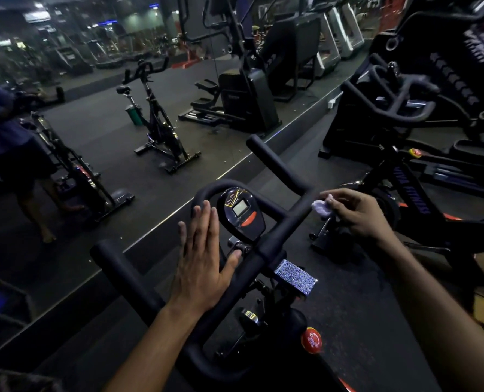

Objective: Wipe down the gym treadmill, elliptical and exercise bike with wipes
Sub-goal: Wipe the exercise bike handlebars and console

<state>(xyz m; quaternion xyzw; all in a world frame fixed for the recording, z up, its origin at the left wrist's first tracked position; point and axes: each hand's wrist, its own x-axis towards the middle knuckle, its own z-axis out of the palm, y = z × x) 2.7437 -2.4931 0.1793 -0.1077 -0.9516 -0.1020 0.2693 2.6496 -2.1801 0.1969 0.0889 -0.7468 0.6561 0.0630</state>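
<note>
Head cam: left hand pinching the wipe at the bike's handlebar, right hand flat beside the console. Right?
Hands are swapped. In the head view, the right hand pinches the wipe against the handlebar, while the left hand lies flat, fingers straight, beside the console. The rest stands.

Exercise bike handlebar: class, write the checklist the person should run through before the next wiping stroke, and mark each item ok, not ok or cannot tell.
1. Wipe held in right hand: ok.
2. Wipe at the handlebar, by the right horn's base: ok.
3. Left hand flat on the bar, steadying it: ok.
4. Console clear of both hands: ok.
5. Wipe still moist: cannot tell.
6. Left horn already wiped: cannot tell.
</note>
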